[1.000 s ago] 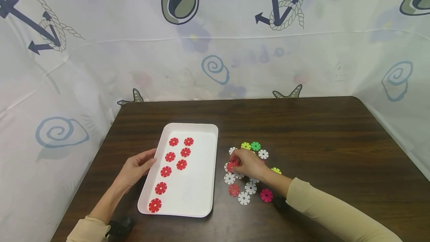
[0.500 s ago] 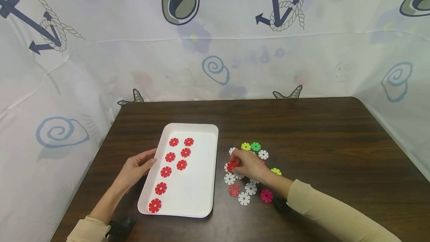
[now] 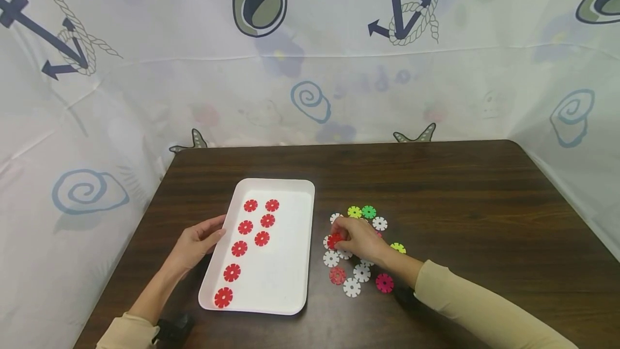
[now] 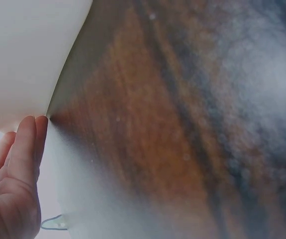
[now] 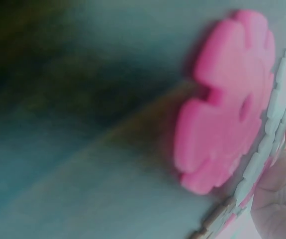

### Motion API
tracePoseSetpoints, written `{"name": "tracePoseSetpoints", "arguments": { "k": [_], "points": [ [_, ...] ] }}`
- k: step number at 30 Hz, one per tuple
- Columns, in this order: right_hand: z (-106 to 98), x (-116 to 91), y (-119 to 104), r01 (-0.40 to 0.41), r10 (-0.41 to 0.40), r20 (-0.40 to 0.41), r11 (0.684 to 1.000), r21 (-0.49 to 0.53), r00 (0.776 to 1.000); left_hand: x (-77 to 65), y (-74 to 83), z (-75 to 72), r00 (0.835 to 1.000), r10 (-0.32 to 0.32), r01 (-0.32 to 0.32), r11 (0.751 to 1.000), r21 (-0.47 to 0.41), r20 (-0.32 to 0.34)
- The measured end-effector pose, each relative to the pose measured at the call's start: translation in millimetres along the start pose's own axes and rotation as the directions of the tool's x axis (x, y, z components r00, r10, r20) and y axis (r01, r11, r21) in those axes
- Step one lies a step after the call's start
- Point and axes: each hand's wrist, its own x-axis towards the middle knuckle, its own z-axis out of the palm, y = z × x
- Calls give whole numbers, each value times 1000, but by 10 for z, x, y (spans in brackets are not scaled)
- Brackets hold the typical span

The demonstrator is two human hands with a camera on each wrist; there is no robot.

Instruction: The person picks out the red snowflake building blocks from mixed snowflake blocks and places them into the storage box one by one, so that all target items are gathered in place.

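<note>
On the left of the head view, my left hand (image 3: 195,244) touches the left rim of a white tray (image 3: 286,284). The left wrist view shows its fingers (image 4: 21,159) fairly straight, tips against the tray's side. Red notched plastic discs (image 3: 239,248) lie in the tray in two columns, the left one longer. Right of the tray, my right hand (image 3: 360,238) pinches a red notched disc (image 3: 333,240) between thumb and fingers, over a loose group of discs. It partly covers that group. The right wrist view shows the hand (image 5: 277,199) at its right edge.
Around my right hand lie several white discs (image 3: 352,287), a green disc (image 3: 369,211), yellow discs (image 3: 398,248), a pink disc (image 3: 385,283) and a paler red disc (image 3: 337,275). All rest on a dark wooden table (image 3: 465,193). A printed curtain (image 3: 194,90) hangs behind.
</note>
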Motion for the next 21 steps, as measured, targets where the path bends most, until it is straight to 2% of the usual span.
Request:
{"name": "tracePoseSetpoints", "arguments": {
  "k": [9, 16, 21],
  "points": [
    [-18, -34, 16, 15, -15, 0, 1000, 19, 1000, -18, 2, 11, 1000, 4, -4, 1000, 4, -4],
    [-70, -35, 0, 20, -21, 17, 997, 78, 1000, -16, 3, 7, 1000, -2, 2, 1000, -1, -5],
    [-133, -1, -18, 19, -18, -18, 994, 104, 1000, -14, 11, 6, 1000, 2, -2, 1000, -3, -4]
  ]
}}
